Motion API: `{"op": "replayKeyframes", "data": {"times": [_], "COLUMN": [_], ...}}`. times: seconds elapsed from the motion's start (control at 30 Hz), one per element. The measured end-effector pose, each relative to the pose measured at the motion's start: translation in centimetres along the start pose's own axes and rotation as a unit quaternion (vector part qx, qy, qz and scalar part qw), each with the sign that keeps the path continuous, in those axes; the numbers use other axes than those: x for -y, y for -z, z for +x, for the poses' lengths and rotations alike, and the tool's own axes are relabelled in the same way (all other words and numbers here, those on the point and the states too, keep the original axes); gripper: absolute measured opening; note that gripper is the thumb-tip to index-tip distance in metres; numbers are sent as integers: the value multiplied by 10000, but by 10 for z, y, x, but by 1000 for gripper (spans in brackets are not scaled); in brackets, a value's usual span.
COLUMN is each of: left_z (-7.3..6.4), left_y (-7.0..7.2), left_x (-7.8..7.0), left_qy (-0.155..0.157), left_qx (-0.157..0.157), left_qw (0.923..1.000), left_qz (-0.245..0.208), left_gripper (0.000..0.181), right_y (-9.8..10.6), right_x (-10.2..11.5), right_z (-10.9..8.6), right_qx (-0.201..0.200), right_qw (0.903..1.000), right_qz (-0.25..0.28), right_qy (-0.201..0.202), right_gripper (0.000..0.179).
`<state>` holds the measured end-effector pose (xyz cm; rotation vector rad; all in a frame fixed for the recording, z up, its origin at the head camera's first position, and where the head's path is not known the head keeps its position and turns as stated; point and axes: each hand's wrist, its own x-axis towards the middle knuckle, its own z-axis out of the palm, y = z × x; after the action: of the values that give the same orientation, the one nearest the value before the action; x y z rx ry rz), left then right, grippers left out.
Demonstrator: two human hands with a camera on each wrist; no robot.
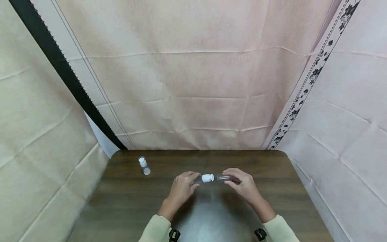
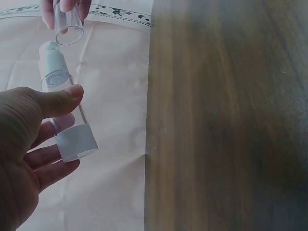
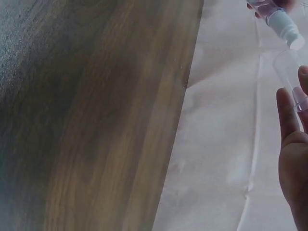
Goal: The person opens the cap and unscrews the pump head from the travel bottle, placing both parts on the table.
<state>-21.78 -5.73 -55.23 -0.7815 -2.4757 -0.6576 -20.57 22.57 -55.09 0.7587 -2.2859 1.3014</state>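
My left hand [image 1: 182, 188] grips a small clear pump bottle [image 2: 77, 139] with a white pump top and a white base. The bottle lies sideways in the head view, its pump top [image 1: 208, 178] facing right. In my right hand [image 1: 242, 183], thumb and fingers pinch a clear cap [image 1: 223, 177], its open end toward the pump. A narrow gap separates cap and pump top in the head view. The left wrist view shows the cap's round rim [image 2: 70, 36] just beyond the nozzle [image 2: 49, 46]. Both hands are above the middle of the wooden table [image 1: 127, 208].
A second small bottle [image 1: 144, 165] with a white top lies at the table's back left. Pale cloth [image 1: 193, 74] hangs behind the table, with more cloth at both sides. A dark band [image 1: 69, 74] runs down the left cloth. Each wrist wears a black strap.
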Motion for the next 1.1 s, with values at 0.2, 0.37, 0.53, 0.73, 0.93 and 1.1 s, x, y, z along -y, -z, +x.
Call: {"op": "replayKeyframes", "data": {"times": [0.2, 0.37, 0.53, 0.73, 0.93, 1.1], "left_z": [-3, -4, -5, -6, -7, -9], "left_y": [-2, -2, -2, -4, -4, -5], "left_x": [3, 5, 7, 8, 10, 13], "left_qy": [1, 136, 337, 325, 349, 352], "left_qx": [-312, -356, -270, -429, -567, -636], "left_qw": [9995, 9993, 9990, 9984, 9974, 9969], "left_qz": [25, -41, -140, -145, -265, -289], "left_gripper": [40, 41, 40, 40, 42, 42], "right_y": [-4, -9, -15, -22, -30, -40], "right_x": [-3, -10, -19, -28, -35, -42], "right_z": [-1, 3, 7, 14, 23, 32], "right_qx": [0, 48, 127, 377, 720, 973], "right_qw": [9993, 9973, 9941, 9896, 9784, 9672], "right_qz": [-271, -698, -1071, -1391, -1939, -2340], "right_qy": [-257, -206, -60, -15, -49, -179], "right_gripper": [37, 38, 37, 37, 38, 39]}}
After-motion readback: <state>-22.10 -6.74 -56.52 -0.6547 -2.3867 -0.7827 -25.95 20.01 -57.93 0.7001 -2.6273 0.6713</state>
